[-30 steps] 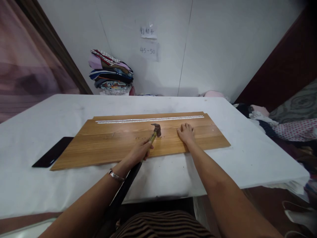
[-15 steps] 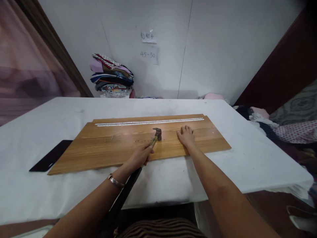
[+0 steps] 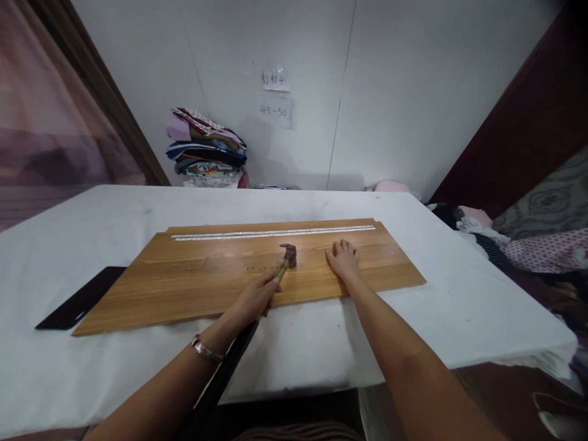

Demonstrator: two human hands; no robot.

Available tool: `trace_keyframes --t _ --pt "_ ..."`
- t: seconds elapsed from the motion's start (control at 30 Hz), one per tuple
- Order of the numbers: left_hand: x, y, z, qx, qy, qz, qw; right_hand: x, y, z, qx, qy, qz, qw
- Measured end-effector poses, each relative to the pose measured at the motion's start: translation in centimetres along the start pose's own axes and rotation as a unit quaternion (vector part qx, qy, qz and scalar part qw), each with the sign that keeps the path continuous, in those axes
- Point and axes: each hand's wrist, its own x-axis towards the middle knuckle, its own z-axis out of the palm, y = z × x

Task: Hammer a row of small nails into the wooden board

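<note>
A long wooden board (image 3: 184, 288) lies on the white table (image 3: 138, 367). My left hand (image 3: 255, 299) is closed round the handle of a hammer (image 3: 285, 260), whose dark head rests low over the board near a short row of small nails (image 3: 257, 268). My right hand (image 3: 342, 260) lies flat on the board just right of the hammer head, fingers spread. A thin strip of silver nails (image 3: 275, 233) runs along the board's far edge.
A black phone (image 3: 76, 305) lies on the table at the board's left end. Folded clothes (image 3: 206, 150) are stacked against the white wall behind the table. Paper notes (image 3: 274, 95) are stuck on the wall. Fabrics (image 3: 542, 245) pile up on the right.
The hammer head has come down slightly toward the board between frames. The view has tilted a little; my right hand has stayed flat on the board.
</note>
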Motion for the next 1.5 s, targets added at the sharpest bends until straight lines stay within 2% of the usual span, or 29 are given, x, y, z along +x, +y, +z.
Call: trace_keyframes --t 0.57,0.9,1.17,1.5 --pt "0.0 0.1 0.2 0.009 0.003 0.001 1.000 0.1 -0.1 0.0 0.008 -0.013 0.006 1.000" --pt "0.1 0.2 -0.3 -0.031 0.016 0.022 0.999 -0.1 -0.3 -0.2 0.015 -0.016 0.008 1.000" --pt "0.3 -0.3 0.2 -0.003 -0.015 -0.012 1.000 0.1 -0.1 0.0 0.013 -0.015 0.009 1.000" --pt "-0.2 1.3 -0.7 -0.042 0.011 0.000 0.999 0.0 -0.1 0.1 0.011 -0.008 0.005 1.000"
